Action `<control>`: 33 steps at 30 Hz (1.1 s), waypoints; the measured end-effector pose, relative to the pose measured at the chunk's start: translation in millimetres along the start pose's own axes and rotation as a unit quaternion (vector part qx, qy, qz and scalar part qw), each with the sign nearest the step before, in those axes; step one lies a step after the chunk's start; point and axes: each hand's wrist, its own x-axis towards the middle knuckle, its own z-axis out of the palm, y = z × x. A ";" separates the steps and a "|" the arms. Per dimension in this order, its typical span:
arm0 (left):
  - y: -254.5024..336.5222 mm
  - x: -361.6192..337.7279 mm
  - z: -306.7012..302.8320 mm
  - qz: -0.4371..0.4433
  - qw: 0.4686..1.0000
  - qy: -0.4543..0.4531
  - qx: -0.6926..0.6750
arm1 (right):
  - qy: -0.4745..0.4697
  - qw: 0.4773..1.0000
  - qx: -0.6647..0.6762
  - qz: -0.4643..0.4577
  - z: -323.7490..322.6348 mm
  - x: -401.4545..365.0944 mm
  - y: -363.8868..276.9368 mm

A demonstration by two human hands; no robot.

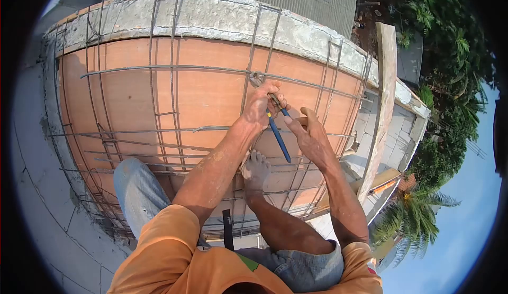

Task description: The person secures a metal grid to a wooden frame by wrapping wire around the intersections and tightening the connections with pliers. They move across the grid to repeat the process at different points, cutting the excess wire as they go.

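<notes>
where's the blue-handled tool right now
In the head view, the blue-handled tool is just right of centre, between the person's left hand and right hand, over the rebar grid.

From my remote seat I see end-cutting pincers (279,138), blue handles spread apart with a yellow band, slanting up to a rounded grey metal head at a steel rebar (211,70). I can't tell whether the jaws grip it. The slim grey rebar runs crosswise, bowing gently.
</notes>
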 end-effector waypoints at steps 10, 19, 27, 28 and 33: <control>-13.1 15.0 8.3 0.038 0.992 0.109 0.046 | 0.158 0.910 -0.374 -0.080 75.1 -24.9 23.4; -19.5 22.4 8.2 0.057 0.988 0.132 0.053 | 0.261 0.829 -0.476 -0.133 66.2 -3.2 50.3; -11.1 16.5 6.5 0.042 0.984 0.145 0.092 | 0.240 0.856 -0.438 -0.135 52.8 4.6 51.9; -6.9 13.0 7.5 0.019 0.989 0.123 0.077 | 0.203 0.877 -0.418 -0.118 48.1 1.6 44.8; -5.0 3.3 -8.8 -0.021 1.000 0.021 0.010 | 0.029 0.958 -0.260 -0.119 39.3 -7.8 32.0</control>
